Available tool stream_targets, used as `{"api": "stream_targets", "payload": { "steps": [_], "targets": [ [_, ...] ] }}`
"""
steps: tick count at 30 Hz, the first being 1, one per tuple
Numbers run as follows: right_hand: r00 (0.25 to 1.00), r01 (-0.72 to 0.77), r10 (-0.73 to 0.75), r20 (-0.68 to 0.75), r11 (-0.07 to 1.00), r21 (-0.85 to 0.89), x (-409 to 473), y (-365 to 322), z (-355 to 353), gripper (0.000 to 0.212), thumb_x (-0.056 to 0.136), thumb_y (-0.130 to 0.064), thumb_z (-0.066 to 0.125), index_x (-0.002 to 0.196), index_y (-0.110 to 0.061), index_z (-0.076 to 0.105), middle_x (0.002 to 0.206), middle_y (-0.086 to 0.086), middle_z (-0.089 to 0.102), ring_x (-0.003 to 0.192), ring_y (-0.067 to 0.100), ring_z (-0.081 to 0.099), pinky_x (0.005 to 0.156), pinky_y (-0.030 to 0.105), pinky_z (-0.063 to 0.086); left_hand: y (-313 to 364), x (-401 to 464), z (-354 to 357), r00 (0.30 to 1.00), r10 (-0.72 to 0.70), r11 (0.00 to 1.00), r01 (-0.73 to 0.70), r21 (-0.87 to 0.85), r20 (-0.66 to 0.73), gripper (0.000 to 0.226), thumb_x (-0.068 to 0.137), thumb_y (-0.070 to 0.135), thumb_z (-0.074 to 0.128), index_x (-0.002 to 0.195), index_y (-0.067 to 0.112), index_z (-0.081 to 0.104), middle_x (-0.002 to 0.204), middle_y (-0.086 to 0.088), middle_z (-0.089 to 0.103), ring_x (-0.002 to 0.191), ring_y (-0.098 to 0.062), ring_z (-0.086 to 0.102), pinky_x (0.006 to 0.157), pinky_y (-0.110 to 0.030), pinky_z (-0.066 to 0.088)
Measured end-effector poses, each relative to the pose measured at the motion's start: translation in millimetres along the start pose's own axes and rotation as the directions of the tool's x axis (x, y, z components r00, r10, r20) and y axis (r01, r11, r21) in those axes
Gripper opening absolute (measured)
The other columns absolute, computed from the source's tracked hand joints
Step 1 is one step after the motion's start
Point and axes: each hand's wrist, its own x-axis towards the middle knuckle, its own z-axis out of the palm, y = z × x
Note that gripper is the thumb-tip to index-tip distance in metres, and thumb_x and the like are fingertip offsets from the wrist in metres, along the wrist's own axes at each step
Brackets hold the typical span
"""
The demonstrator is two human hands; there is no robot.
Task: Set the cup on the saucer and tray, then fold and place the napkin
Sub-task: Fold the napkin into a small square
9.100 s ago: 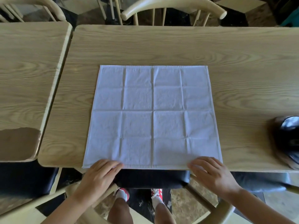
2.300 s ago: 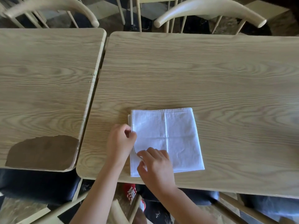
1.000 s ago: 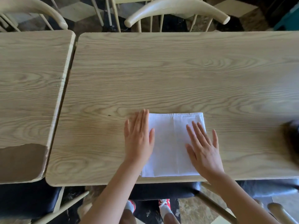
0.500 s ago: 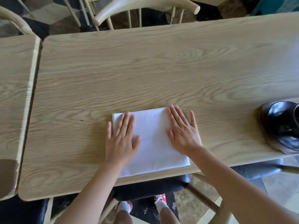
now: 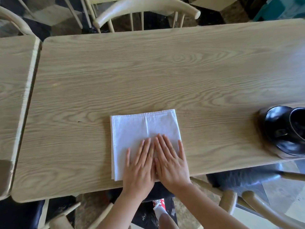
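Note:
A white napkin [image 5: 132, 129], folded into a small rectangle, lies flat near the front edge of the wooden table [image 5: 165, 71]. My left hand [image 5: 140, 164] and my right hand [image 5: 170, 161] rest side by side on its near half, palms down, fingers spread and flat, holding nothing. At the right edge of the view a black cup [image 5: 295, 128] stands on a black saucer [image 5: 274, 123], which sits on a wooden tray [image 5: 264, 146]; all three are cut off by the frame.
A second wooden table [image 5: 14, 96] butts against the left side, with a narrow gap between. Pale wooden chairs stand behind the table [image 5: 145, 7] and at the near right [image 5: 247, 200]. My legs and red-white shoes show below the table edge.
Both hands slid from the napkin's outer sides to its near middle and now lie side by side. The view shifted, so the cup shows more at the right.

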Motion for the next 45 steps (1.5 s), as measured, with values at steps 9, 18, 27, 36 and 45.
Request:
{"api": "stream_targets", "payload": {
  "steps": [9,18,27,36,45],
  "targets": [
    [0.998,-0.034,0.037,0.048,0.998,-0.052,-13.7,53.7,-1.7,0.059,0.089,-0.035,0.029,0.144,-0.011,0.026,0.151,0.001,0.024,0.139,0.020,0.025,0.112,0.051,0.005,-62.5,-23.5,-9.0,0.994,-0.105,0.992,0.102,0.080,0.042,0.058,0.096,0.044,0.009,0.147,0.017,0.019,0.154,-0.003,0.024,0.143,-0.015,0.013,0.114,-0.049,0.012],
    [0.997,-0.009,0.013,0.073,0.998,-0.065,-17.1,58.9,-6.9,0.063,0.089,-0.042,0.032,0.144,-0.011,0.027,0.151,0.003,0.029,0.140,0.021,0.023,0.111,0.054,0.004,-64.9,-26.9,-18.6,0.989,-0.095,0.994,0.089,0.061,0.117,0.066,0.094,0.051,0.006,0.146,0.014,0.020,0.155,-0.007,0.021,0.143,-0.017,0.011,0.111,-0.053,0.012],
    [0.957,0.202,-0.186,0.223,0.978,-0.052,-53.9,79.0,-8.6,0.110,0.062,-0.078,0.050,0.148,-0.020,0.013,0.156,0.002,0.015,0.144,0.021,0.007,0.110,0.061,0.004,-84.8,-65.7,-21.5,0.961,0.163,0.981,-0.181,0.064,0.222,0.107,0.060,0.061,0.061,0.147,0.015,0.019,0.157,-0.009,0.016,0.144,-0.019,0.013,0.110,-0.059,0.015],
    [0.948,0.319,-0.318,0.029,0.947,-0.040,-44.6,92.4,-13.6,0.083,0.060,-0.047,0.077,0.132,-0.024,0.044,0.136,0.003,0.052,0.134,0.023,0.030,0.108,0.061,0.013,-102.4,-62.5,-35.4,0.946,0.321,0.945,-0.323,-0.059,-0.036,0.053,0.070,0.010,0.043,0.119,0.012,0.062,0.132,0.000,0.056,0.125,-0.008,0.041,0.092,-0.034,0.030],
    [0.969,-0.022,0.110,-0.222,0.931,0.365,-20.7,68.6,-17.9,0.021,0.064,0.005,0.066,0.078,-0.011,0.070,0.082,0.000,0.070,0.088,0.026,0.062,0.104,0.056,0.023,-76.9,-43.6,-30.0,0.906,-0.268,0.881,0.093,-0.464,-0.327,0.056,0.097,0.041,0.032,0.077,0.000,0.065,0.066,-0.003,0.062,0.068,-0.012,0.047,0.066,-0.027,0.038]
  ]
}}
